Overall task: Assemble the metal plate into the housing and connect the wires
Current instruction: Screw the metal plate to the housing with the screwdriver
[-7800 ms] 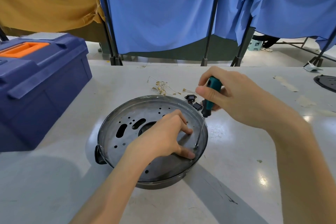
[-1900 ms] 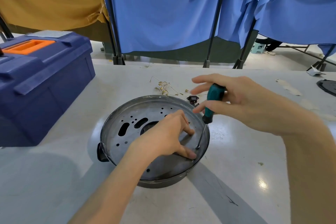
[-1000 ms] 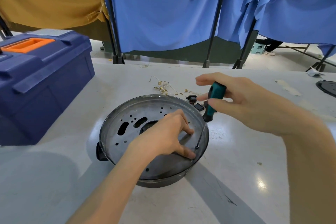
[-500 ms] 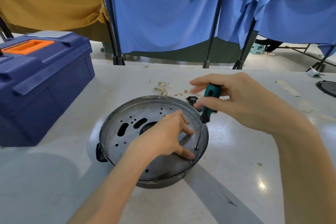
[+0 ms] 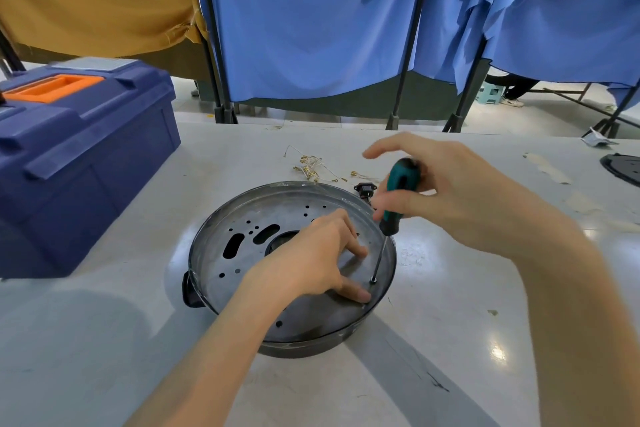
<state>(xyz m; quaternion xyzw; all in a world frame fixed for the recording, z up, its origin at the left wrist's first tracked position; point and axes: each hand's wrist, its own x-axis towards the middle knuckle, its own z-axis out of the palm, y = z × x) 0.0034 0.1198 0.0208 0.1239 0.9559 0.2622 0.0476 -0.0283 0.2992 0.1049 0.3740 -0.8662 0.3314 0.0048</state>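
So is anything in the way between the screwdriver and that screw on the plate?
Nothing visible. The screwdriver tip sits on the screw near the right edge of the metal plate; the left hand presses the plate beside it, clear of the shaft.

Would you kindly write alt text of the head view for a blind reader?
A right hand holds a teal-handled screwdriver tip-down on a screw in a round perforated metal plate seated in a dark housing, while the left hand presses the plate.
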